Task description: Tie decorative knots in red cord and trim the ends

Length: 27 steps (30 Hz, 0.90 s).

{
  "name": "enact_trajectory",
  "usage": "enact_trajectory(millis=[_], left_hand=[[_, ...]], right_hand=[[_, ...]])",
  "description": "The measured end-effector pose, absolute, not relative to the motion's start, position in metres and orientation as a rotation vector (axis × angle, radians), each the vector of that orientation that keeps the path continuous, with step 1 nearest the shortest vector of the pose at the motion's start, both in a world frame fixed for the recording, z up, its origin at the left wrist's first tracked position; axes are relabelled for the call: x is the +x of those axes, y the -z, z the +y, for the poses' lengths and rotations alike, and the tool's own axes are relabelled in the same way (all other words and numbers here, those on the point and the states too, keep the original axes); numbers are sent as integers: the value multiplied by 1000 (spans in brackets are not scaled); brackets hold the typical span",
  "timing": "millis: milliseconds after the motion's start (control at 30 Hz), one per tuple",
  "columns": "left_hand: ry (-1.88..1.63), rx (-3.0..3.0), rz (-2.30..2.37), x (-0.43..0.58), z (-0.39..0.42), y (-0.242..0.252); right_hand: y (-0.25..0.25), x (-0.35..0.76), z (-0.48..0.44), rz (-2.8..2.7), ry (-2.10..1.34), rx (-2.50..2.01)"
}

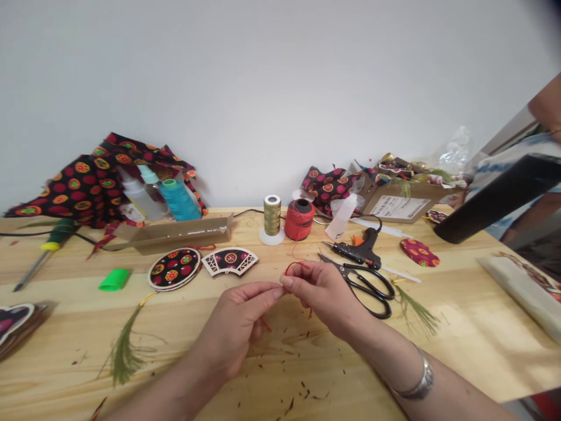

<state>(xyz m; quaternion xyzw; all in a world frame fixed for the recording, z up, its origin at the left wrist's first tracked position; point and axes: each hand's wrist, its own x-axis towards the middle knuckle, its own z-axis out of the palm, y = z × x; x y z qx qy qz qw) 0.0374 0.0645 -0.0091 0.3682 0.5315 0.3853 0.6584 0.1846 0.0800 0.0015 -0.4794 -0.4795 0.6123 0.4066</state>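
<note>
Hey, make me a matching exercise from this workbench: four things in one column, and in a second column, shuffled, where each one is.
Things:
1. Gold thread spool
2. Black-handled scissors
3. Round fabric-faced ornament
4. Loop of red thread

Places:
A. Held up where the left hand and right hand meet
B. Beside the fan-shaped ornament
C. On a white stand
D. Just right of the right hand

Pairs: 1-C, 2-D, 3-B, 4-A
</note>
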Motion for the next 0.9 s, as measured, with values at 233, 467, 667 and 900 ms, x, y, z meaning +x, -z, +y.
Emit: enact_trajectory(millis=[233,467,667,900], left_hand=[[-896,745,1184,37,67,9],[-890,823,1204,36,65,11],[-871,918,1168,36,66,8],[-928,1136,1389,32,69,4]], right_hand=[[9,181,81,-1103,-1566,-1180],[6,178,79,-1053,-1522,-1237],[6,184,82,-1266,-1388,-1290],[10,194,83,-1569,-964,-1367]])
